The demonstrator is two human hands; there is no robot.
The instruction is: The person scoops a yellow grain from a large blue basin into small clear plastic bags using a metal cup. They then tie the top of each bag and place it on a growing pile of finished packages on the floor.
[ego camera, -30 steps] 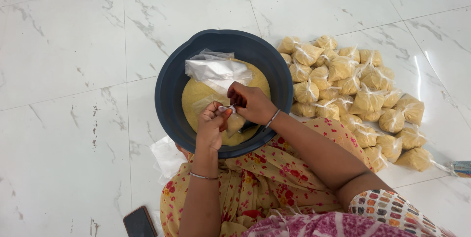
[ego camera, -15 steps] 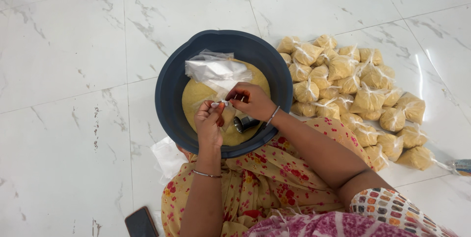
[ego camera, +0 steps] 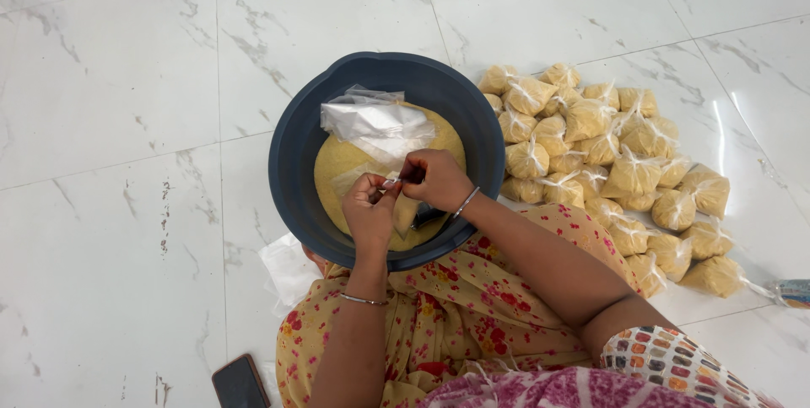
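Hands meet over the middle of a dark blue basin (ego camera: 291,155) that sits on a white marble floor (ego camera: 110,121). The left hand (ego camera: 369,210) and the right hand (ego camera: 434,178) are together, fingertips pinched on the twisted neck of a small clear bag (ego camera: 403,207) of yellow powder. The bag hangs just below the fingers, its long axis pointing toward six o'clock, with the neck at the top. Both hands are equally close to it, left at nine o'clock of the neck, right at three o'clock. Beneath lies a mound of yellow powder (ego camera: 337,172), and a stack of empty clear bags (ego camera: 375,121) rests at twelve o'clock. A pile of tied, filled bags (ego camera: 607,167) lies on the floor at three o'clock of the basin. Compared with one second ago, the hands have drawn closer and lifted slightly, and the dark red item once in the right hand is no longer visible.
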